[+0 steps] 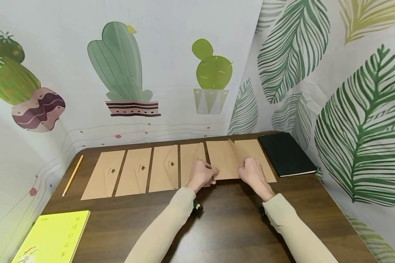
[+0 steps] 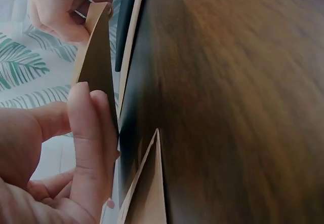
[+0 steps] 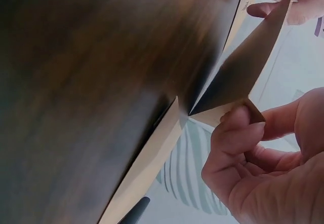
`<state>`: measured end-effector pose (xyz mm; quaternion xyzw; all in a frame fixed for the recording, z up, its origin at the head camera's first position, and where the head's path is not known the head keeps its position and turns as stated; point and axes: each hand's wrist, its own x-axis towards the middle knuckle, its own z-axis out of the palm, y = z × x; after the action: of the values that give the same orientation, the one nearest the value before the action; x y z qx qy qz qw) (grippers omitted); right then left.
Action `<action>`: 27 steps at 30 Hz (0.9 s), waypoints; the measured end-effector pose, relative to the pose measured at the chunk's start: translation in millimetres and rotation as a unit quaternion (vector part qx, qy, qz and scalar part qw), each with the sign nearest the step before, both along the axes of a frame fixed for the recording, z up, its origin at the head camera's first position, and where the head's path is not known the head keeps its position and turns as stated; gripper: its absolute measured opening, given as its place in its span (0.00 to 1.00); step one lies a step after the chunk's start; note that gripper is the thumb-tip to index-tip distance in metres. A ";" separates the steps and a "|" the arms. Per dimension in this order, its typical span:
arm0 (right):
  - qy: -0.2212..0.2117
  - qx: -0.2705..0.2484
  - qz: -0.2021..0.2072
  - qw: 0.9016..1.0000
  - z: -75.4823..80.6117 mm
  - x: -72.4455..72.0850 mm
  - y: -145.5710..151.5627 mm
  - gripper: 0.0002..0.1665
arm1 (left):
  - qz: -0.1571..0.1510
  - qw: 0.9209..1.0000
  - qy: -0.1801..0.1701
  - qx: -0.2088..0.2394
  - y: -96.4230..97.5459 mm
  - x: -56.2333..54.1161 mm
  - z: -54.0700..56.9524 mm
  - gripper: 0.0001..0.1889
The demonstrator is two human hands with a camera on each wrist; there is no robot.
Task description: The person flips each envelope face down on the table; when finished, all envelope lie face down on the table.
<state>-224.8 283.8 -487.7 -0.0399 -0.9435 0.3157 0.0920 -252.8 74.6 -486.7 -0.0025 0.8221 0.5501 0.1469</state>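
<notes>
A kraft paper envelope (image 1: 220,160) is held between both hands, its near edge raised off the table. My left hand (image 1: 202,173) pinches the envelope's near left corner between thumb and fingers. On the other side, my right hand (image 1: 251,171) pinches the flap (image 3: 217,113), which stands bent up at an angle to the body in the right wrist view. Another envelope (image 1: 266,164) lies on the table under and beyond the right hand. Left of the held one lies an envelope (image 1: 187,157) with its flap slightly lifted, partly hidden by the left hand.
Several more envelopes (image 1: 135,162) with small crown prints lie in a row to the left. A pencil (image 1: 73,175) and a yellow book (image 1: 52,233) are at the table's left side. At the right lies a black notebook (image 1: 286,153). A patterned cloth wall (image 1: 177,73) borders the table.
</notes>
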 end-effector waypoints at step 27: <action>-0.116 -0.169 -0.022 0.979 11.6 3.7 -0.9 0.24 | 0.017 0.999 -0.022 0.034 -0.2 0.1 3.7 0.14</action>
<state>-221.2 282.9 -476.1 -0.1117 -0.8797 0.4619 -0.0189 -252.7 74.3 -483.0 -0.0234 0.7992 0.5801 0.1558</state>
